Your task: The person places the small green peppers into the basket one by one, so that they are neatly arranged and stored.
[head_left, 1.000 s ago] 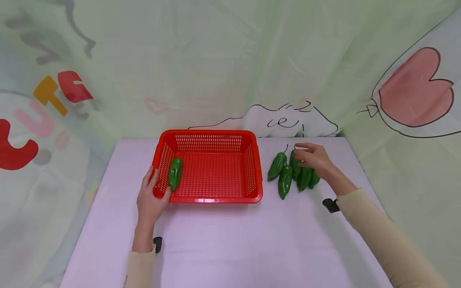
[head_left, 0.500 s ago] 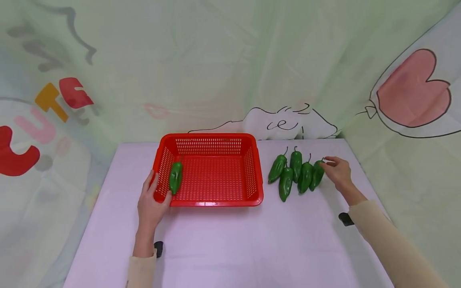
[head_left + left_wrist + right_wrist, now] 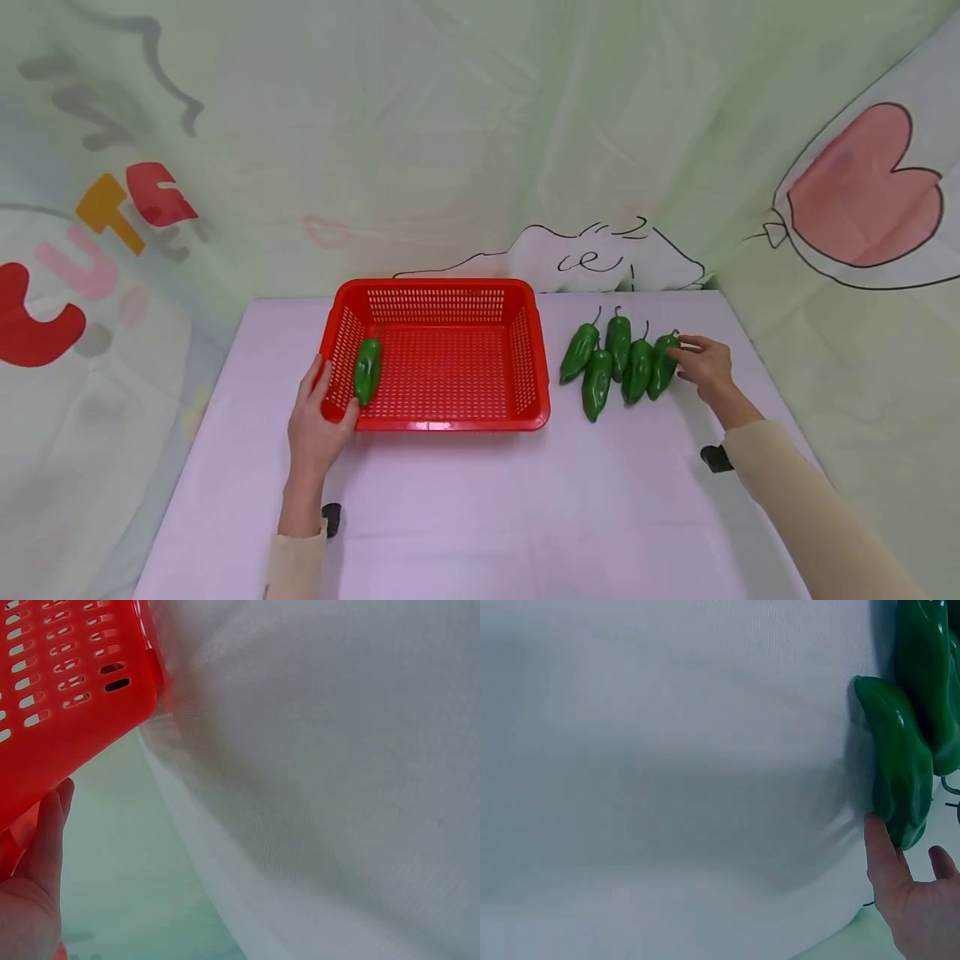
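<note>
In the head view my left hand [image 3: 318, 425] holds the near left corner of a red plastic basket [image 3: 450, 424], fingers along its left side and thumb at the front rim. The left wrist view shows straight digits against the basket's slotted wall [image 3: 67, 712]. One green pepper [image 3: 367, 371] lies inside, by the left wall. My right hand [image 3: 705, 367] is at the stem end of the rightmost green pepper [image 3: 662, 371]. Seen from the right wrist, one straight finger [image 3: 881, 847] touches that pepper's side, and another digit stands apart from it.
Several more green peppers [image 3: 637, 371] lie close together on the white-covered table [image 3: 480, 508], right of the basket. A printed cloth [image 3: 450, 150] hangs behind the table and on both sides.
My right hand has moved right and nearer, from above the peppers to the stem end of the rightmost one. My left hand stays at the basket corner.
</note>
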`<state>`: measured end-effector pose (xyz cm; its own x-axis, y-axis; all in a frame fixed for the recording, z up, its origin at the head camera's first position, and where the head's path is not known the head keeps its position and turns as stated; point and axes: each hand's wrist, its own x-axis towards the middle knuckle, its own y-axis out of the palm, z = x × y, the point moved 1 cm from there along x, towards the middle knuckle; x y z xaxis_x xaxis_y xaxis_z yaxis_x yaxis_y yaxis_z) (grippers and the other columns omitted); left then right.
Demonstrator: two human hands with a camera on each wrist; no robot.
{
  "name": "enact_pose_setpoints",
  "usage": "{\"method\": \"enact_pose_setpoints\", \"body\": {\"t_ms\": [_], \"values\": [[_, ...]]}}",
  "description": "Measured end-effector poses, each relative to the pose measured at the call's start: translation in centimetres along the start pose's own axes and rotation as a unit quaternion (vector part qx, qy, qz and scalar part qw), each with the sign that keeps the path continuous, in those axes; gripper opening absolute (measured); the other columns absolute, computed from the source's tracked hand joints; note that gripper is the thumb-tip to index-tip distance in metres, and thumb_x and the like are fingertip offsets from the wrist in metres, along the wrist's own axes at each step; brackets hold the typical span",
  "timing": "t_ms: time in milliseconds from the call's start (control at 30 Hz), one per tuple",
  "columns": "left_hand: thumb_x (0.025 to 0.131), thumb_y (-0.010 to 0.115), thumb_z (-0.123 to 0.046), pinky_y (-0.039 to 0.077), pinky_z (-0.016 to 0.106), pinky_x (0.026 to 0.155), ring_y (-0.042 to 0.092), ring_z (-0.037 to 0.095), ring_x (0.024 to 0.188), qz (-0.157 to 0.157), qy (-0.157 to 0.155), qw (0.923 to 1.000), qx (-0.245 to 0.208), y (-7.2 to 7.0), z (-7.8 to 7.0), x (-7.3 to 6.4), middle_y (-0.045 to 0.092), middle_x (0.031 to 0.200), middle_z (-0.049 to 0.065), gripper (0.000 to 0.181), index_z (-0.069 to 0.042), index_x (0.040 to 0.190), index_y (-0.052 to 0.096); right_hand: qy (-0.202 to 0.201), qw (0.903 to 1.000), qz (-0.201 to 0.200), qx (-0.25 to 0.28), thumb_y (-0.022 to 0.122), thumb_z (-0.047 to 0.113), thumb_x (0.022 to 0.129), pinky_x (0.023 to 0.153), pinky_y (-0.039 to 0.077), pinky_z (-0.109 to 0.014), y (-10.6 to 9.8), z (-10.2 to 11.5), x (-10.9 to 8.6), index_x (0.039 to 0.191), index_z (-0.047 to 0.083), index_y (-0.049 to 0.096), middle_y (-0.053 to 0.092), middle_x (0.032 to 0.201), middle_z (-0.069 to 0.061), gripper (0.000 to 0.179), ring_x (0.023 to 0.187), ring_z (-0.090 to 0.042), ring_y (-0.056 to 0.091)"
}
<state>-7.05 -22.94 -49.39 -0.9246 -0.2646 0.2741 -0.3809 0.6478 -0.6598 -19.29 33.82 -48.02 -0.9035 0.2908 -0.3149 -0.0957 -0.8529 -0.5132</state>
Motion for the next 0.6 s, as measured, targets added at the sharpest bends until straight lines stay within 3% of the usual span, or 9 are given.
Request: {"method": "enact_pose_setpoints", "body": {"t_ms": [100, 367, 600], "values": [[0.083, 0.069, -0.019, 0.040, 0.058, 0.105, 0.035, 0.032, 0.141, 0.001, 0.000, 1.0000, -0.001, 0.1, 0.1, 0.0, 0.032, 0.158, 0.007, 0.073, -0.004, 0.149, 0.042, 0.016, 0.9998, 0.001, 0.009, 0.056, 0.012, 0.096, 0.080, 0.058, -0.030, 0.3, -0.4, 0.4, 0.147, -0.006, 0.039, 0.043, 0.143, -0.032, 0.056, 0.104, -0.021, 0.059], [0.082, 0.070, -0.018, 0.041, 0.058, 0.105, 0.036, 0.032, 0.141, 0.002, -0.003, 1.0000, -0.007, 0.2, 0.3, -0.2, 0.033, 0.158, 0.007, 0.074, -0.004, 0.149, 0.042, 0.035, 0.9987, -0.007, 0.038, 0.055, -0.001, 0.089, 0.068, 0.058, -0.023, 1.1, -0.7, 0.9, 0.145, -0.005, 0.043, 0.045, 0.140, -0.032, 0.057, 0.073, 0.003, 0.053], [0.082, 0.070, -0.018, 0.042, 0.058, 0.103, 0.036, 0.032, 0.141, -0.001, -0.005, 1.0000, -0.007, 0.1, 0.3, 0.0, 0.032, 0.159, 0.006, 0.074, -0.006, 0.149, 0.042, 0.032, 0.9987, -0.007, 0.039, 0.052, -0.002, 0.091, 0.073, 0.058, -0.024, 1.5, -0.3, 0.8, 0.145, -0.004, 0.044, 0.044, 0.142, -0.032, 0.054, 0.094, -0.014, 0.059]]}}
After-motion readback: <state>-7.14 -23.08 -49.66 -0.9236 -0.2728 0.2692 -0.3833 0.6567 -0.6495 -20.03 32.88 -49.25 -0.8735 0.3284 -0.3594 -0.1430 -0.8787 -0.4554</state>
